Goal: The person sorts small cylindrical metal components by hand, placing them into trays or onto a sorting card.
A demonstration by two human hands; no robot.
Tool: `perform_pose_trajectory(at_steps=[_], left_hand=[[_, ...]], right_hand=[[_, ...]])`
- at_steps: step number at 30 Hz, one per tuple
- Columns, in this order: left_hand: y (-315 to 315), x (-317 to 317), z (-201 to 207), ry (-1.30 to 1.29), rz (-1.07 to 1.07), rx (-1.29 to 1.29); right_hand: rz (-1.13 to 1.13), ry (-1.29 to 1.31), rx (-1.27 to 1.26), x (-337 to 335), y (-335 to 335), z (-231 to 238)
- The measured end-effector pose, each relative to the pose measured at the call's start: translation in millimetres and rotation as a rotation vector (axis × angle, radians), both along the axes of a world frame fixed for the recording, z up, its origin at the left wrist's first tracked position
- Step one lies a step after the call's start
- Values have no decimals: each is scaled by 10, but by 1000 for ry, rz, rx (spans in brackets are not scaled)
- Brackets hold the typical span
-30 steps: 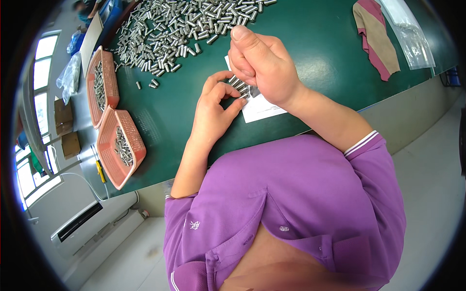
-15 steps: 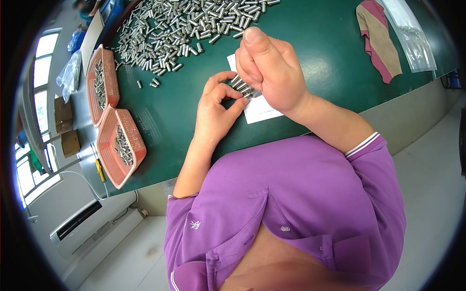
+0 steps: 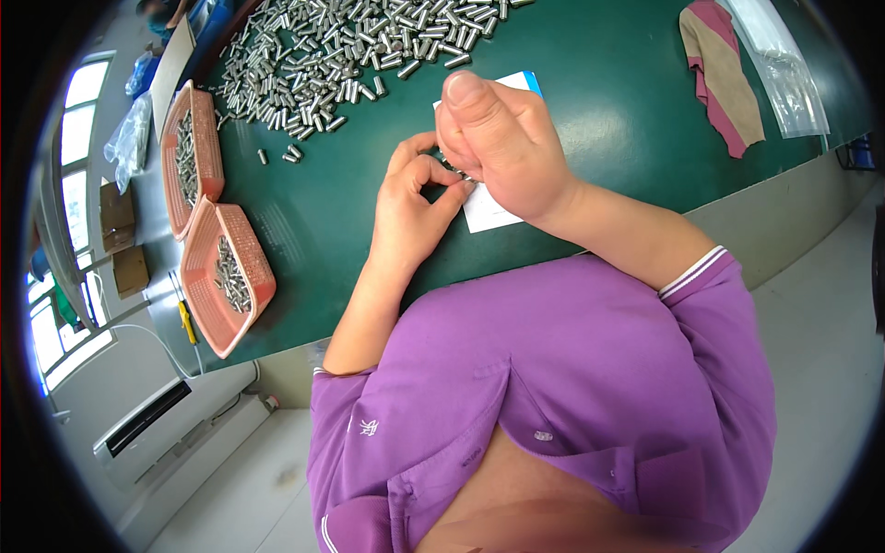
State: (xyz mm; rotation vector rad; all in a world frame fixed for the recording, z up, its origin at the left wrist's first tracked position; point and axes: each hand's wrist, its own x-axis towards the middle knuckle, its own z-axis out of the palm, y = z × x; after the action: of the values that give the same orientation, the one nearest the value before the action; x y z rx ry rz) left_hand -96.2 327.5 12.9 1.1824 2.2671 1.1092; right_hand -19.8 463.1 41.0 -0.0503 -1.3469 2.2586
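Note:
My left hand [image 3: 413, 198] is curled, its fingertips and thumb closed round a few small shiny metal pins [image 3: 447, 166] over a white paper sheet [image 3: 489, 210]. Most of these pins are hidden under my right hand [image 3: 507, 147]. That hand is a closed fist with the thumb on top, right against the left fingertips. Whatever sits inside the fist cannot be seen. The sheet lies on the green table [image 3: 341, 221] and shows a blue corner beyond the right hand.
A large heap of metal pins [image 3: 341, 46] spreads across the far table. Two pink plastic baskets [image 3: 205, 300] with metal parts stand at the left. A yellow-handled tool [image 3: 187, 323] lies beside them. At the far right are a beige-and-maroon cloth [image 3: 724, 78] and clear plastic bags [image 3: 784, 74].
My right fist has come slightly left and down, covering most of the pins and uncovering the sheet's blue corner. The left hand has stayed nearly in place.

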Motion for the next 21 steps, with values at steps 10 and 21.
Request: perform_pose_trajectory(at_steps=[10,21], left_hand=[[-5,-16,33,-71,-14,-13],[23,11,21,387,-194,-75]], right_hand=[[-120,172,247,-36,261,-35],[-509,113,1202,-245,460,-223]])
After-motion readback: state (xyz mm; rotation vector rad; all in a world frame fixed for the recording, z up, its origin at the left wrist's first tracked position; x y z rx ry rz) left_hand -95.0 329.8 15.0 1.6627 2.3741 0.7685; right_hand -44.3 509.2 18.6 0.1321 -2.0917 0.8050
